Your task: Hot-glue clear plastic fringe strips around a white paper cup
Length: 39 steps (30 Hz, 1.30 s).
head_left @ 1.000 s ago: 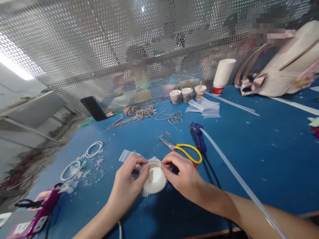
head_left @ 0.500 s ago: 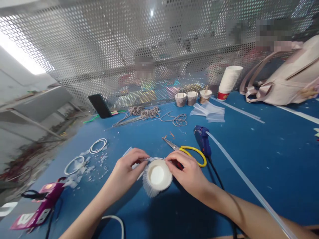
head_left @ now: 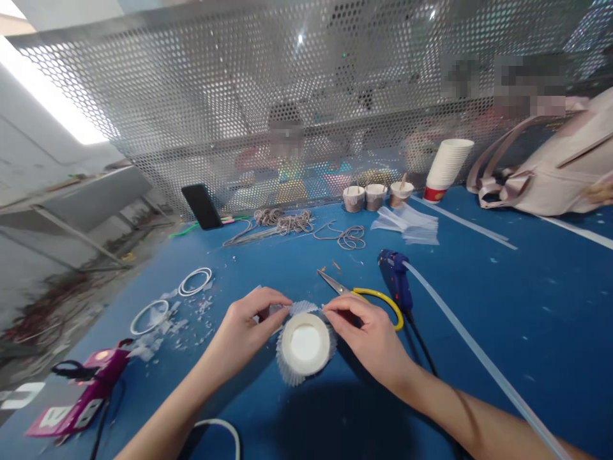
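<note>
A white paper cup [head_left: 310, 369], its round opening facing up toward me, sits between my hands. Pale pleated mesh trim [head_left: 290, 369] fans out around its rim, and a section of it stands up at the cup's far side. From the left, my left hand [head_left: 258, 318] pinches the trim near the far rim with thumb and fingers. My right hand [head_left: 366, 329] has its thumb and forefinger together at the trim on the far right of the rim. Yellow-handled scissors [head_left: 378, 294] lie just beyond my right hand, partly covered by it.
A blue glue gun [head_left: 396, 278] with a long clear stick lies at right. Farther back are cords [head_left: 282, 220], a phone [head_left: 201, 206], small wrapped cups [head_left: 376, 197], mesh strips [head_left: 407, 223] and stacked paper cups [head_left: 447, 169]. White rings [head_left: 195, 282] and a purple power strip [head_left: 89, 390] lie left.
The view has shifted slightly. My hands sit a little farther from the cup's rim, and pleated trim now shows along its far and right sides too.
</note>
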Each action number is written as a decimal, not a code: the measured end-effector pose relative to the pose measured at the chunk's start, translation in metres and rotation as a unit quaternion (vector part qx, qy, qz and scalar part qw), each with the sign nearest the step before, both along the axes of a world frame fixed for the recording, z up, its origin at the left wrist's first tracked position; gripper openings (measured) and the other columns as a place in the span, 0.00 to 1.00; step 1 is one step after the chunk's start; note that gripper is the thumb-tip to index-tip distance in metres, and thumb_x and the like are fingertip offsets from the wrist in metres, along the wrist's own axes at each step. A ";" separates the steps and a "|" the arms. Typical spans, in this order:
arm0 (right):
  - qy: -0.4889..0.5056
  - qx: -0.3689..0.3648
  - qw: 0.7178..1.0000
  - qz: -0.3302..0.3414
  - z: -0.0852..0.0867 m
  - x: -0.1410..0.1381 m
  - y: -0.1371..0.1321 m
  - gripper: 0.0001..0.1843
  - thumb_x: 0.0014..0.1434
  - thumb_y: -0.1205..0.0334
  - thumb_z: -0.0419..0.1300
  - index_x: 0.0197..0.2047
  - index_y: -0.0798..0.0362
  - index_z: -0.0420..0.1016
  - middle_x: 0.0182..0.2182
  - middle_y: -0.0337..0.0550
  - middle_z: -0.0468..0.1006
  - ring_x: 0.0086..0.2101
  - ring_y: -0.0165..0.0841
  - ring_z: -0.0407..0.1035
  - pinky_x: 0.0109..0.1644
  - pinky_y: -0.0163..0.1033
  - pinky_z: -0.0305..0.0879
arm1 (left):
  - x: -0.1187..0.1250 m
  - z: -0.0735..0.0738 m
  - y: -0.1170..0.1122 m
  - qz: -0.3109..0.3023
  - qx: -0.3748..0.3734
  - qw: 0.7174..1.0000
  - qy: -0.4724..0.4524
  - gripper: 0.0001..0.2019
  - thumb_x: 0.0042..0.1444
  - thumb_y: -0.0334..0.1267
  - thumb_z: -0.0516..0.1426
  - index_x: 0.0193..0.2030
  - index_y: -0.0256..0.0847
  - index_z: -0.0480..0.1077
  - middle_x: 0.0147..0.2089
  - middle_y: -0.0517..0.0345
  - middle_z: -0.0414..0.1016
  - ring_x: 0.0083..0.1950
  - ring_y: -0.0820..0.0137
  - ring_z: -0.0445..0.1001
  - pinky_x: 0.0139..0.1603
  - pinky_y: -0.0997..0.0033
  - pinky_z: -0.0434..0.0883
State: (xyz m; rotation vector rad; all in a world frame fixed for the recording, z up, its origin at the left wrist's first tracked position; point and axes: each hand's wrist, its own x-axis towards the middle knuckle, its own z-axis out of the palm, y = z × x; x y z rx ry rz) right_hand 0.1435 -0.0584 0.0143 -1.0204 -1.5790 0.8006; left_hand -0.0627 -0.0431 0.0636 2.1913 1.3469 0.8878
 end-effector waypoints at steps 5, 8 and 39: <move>0.017 -0.052 0.998 -0.008 0.003 0.002 0.000 0.08 0.58 0.60 0.57 0.31 0.51 0.77 0.28 0.39 0.78 0.28 0.31 0.70 0.30 0.34 0.66 | 0.000 0.000 0.001 0.014 -0.002 1.000 0.001 0.08 0.56 0.38 0.56 0.33 0.41 0.76 0.35 0.54 0.79 0.32 0.69 0.73 0.27 0.74 0.67; 0.046 -0.092 0.995 -0.004 0.003 0.002 0.000 0.09 0.57 0.58 0.58 0.32 0.51 0.78 0.26 0.39 0.78 0.25 0.31 0.71 0.29 0.33 0.67 | -0.002 -0.002 0.002 0.017 0.000 1.000 0.005 0.08 0.55 0.38 0.56 0.33 0.41 0.76 0.35 0.54 0.79 0.31 0.70 0.73 0.27 0.74 0.67; -0.005 0.127 0.992 -0.002 -0.008 0.006 -0.003 0.08 0.59 0.72 0.58 0.36 0.52 0.78 0.30 0.41 0.76 0.32 0.31 0.71 0.37 0.35 0.69 | 0.007 -0.012 0.008 0.079 -0.125 0.988 -0.038 0.12 0.50 0.46 0.56 0.28 0.39 0.72 0.27 0.59 0.73 0.28 0.71 0.68 0.28 0.74 0.64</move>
